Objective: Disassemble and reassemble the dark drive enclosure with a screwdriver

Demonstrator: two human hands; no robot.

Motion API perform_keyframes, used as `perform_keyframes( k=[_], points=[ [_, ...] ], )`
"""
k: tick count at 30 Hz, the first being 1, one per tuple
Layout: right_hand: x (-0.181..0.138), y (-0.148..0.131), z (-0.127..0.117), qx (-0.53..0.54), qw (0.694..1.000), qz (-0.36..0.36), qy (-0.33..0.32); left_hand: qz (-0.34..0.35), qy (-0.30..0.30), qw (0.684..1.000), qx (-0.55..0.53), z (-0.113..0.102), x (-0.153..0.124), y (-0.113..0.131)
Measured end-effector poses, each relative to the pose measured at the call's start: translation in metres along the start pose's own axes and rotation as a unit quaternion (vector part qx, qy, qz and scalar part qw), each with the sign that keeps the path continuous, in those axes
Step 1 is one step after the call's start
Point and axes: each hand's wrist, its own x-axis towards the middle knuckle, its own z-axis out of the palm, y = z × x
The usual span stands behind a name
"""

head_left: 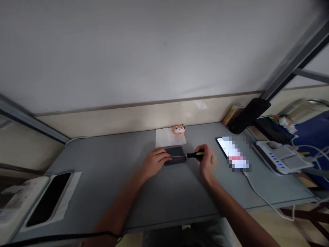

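Observation:
A dark, flat rectangular object [177, 151] lies on the grey table in front of me. My left hand [155, 160] grips its left end, fingers together over the edge; the thumb side is partly hidden. In my right hand [207, 160] is a screwdriver [194, 155] with a black and yellow handle. Its thin metal shaft points left across the dark object, and the tip reaches my left fingertips. Whether the tip touches the object or the fingers, I cannot tell. Just behind lies a sheet of white paper [163, 138], with a small orange animal-faced item [179, 129] on it.
To the right, a lit phone [223, 146] is plugged into a white cable, beside a power strip [269, 156]. A black cylinder [248, 116] stands at the back right. Another phone [50, 199] with a dark screen lies at the left. A wall runs behind the table [108, 154].

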Motion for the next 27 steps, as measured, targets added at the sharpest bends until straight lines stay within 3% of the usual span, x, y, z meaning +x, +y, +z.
perform_keyframes(
  k=[3,7,14,18,22,27],
  points=[
    [0.007,0.000,0.001,0.033,0.995,0.081,0.052,-0.084,0.037,0.996,0.013,-0.006,0.012,-0.018],
    [0.018,0.003,0.000,0.059,0.978,0.162,0.114,-0.181,0.026,0.982,0.053,-0.008,0.036,-0.043],
    [0.024,0.006,-0.002,0.061,0.979,0.157,0.111,-0.185,0.003,0.981,0.054,-0.007,0.042,-0.055],
    [0.023,0.004,-0.004,0.063,0.977,0.155,0.128,-0.191,0.010,0.980,0.058,-0.015,0.031,-0.041],
    [0.024,-0.003,-0.008,0.054,0.983,0.100,0.141,-0.207,-0.024,0.977,0.048,-0.004,0.015,-0.007],
    [0.042,-0.016,-0.001,-0.011,0.998,-0.012,0.061,-0.181,-0.031,0.982,0.045,0.013,0.004,0.017]
  ],
)
